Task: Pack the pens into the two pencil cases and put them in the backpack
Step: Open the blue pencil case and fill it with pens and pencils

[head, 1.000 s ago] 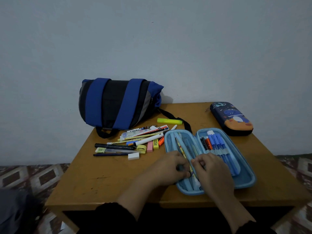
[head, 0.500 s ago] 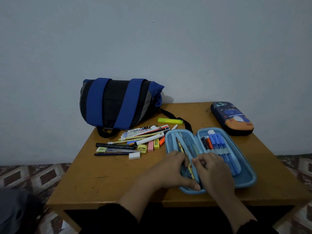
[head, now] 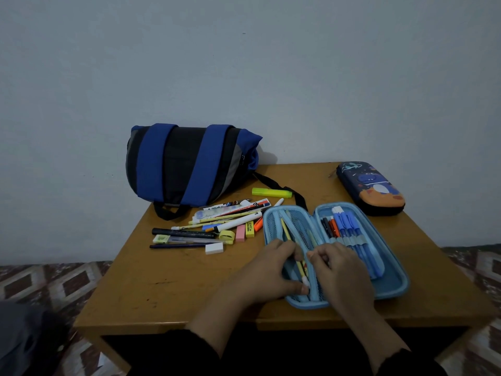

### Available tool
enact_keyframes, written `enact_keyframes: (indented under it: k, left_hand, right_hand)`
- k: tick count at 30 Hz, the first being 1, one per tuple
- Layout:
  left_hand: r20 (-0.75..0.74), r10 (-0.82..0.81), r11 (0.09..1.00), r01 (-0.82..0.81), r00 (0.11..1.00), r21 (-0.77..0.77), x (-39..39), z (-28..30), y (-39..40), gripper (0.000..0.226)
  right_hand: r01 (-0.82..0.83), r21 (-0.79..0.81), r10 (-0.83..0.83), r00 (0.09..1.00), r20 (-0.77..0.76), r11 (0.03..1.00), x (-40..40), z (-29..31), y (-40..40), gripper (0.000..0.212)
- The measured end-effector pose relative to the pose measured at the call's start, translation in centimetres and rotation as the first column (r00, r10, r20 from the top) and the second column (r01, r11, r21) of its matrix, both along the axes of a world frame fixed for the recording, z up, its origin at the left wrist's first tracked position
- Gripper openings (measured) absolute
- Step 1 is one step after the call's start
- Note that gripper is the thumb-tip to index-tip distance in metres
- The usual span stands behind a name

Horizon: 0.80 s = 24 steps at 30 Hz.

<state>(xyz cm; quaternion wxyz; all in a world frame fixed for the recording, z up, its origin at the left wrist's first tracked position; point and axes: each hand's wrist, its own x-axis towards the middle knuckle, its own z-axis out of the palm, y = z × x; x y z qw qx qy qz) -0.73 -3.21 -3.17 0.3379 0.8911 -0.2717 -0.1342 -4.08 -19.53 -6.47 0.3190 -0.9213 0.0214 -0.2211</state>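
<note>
In the head view, a thin yellow pencil (head: pixel 296 257) is being tucked into the mesh half of the open light-blue hard-shell pencil case (head: pixel 390 289) on the brown wooden worktop (head: pixel 168 289). It is pinched by the left hand (head: pixel 267 271); the right hand (head: pixel 339 267) is curled at the mesh edge, apparently pinching it. If snagged on the mesh, the pencil could spring out. Two cases are counted, the dark-blue cartoon-printed pencil case (head: pixel 370 187) zipped, one blue-and-black fabric backpack (head: pixel 187 165), and roughly a dozen loose pens (head: pixel 217 226).
</note>
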Motion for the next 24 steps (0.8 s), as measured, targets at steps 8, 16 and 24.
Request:
enact_keyframes:
  k: [8,16,24]
  left_hand:
    - [-0.029,-0.011,1.000,0.010,1.000,-0.020,0.21,-0.17,0.27,0.041]
    - [0.023,0.014,1.000,-0.014,1.000,0.000,0.04,-0.65,-0.09,0.036]
    - [0.085,0.036,0.999,-0.034,0.996,-0.027,-0.35,-0.71,-0.34,0.037]
  right_hand:
    - [0.001,0.029,-0.001,1.000,-0.007,1.000,-0.07,0.06,0.08,0.022]
    - [-0.005,0.048,0.004,1.000,0.017,0.999,-0.07,-0.03,0.07,0.022]
    - [-0.003,0.067,0.004,1.000,-0.009,0.998,-0.10,0.07,0.08,0.018]
